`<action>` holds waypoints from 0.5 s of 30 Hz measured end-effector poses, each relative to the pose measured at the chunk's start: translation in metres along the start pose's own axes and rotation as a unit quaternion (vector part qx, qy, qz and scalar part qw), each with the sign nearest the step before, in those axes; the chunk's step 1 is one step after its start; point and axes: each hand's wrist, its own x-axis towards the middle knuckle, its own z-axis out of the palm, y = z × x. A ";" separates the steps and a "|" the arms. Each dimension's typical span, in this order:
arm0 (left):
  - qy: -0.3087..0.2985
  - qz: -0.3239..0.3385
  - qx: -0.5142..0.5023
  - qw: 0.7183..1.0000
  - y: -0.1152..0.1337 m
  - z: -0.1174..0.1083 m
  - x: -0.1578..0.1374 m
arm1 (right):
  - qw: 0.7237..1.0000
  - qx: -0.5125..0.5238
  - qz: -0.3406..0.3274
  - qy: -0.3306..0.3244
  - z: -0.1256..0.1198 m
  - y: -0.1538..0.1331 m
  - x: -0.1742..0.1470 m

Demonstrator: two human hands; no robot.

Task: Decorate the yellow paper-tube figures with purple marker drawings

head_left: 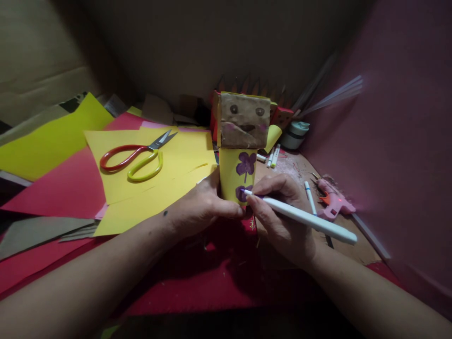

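A paper figure with a brown cardboard head (243, 132) and a yellow cup-shaped body (228, 172) stands upright in front of me. Eyes, pink cheeks and a mouth are drawn on the head. Purple flower shapes (246, 165) mark the body, one above the other. My left hand (201, 202) is wrapped round the lower body from the left, its thumb across the base. Pinched in my right hand (282, 216) is a white marker (310, 214), its purple tip touching the lower flower.
Scissors with red and yellow handles (144, 157) lie on yellow paper (183, 165) at left. Pink and yellow sheets pile up beyond. A pink glue gun (335, 200), a capped marker (310, 197), a lidded jar (295, 135) and clear glue sticks (335, 96) are at right.
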 end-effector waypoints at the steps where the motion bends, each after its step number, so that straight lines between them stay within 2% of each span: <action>1: 0.001 -0.001 0.001 1.000 0.000 0.000 0.000 | 1.000 0.005 -0.001 -0.001 0.000 -0.001 0.000; 8: -0.006 -0.001 -0.014 1.000 -0.001 0.000 0.000 | 0.999 0.031 0.016 -0.019 -0.002 0.001 0.001; 13: -0.038 0.004 -0.037 0.999 -0.001 0.002 0.001 | 0.990 0.136 0.036 -0.015 -0.004 0.010 0.003; 15: -0.039 0.003 -0.042 0.998 -0.002 0.003 0.001 | 0.988 0.148 0.042 -0.014 -0.004 0.010 0.003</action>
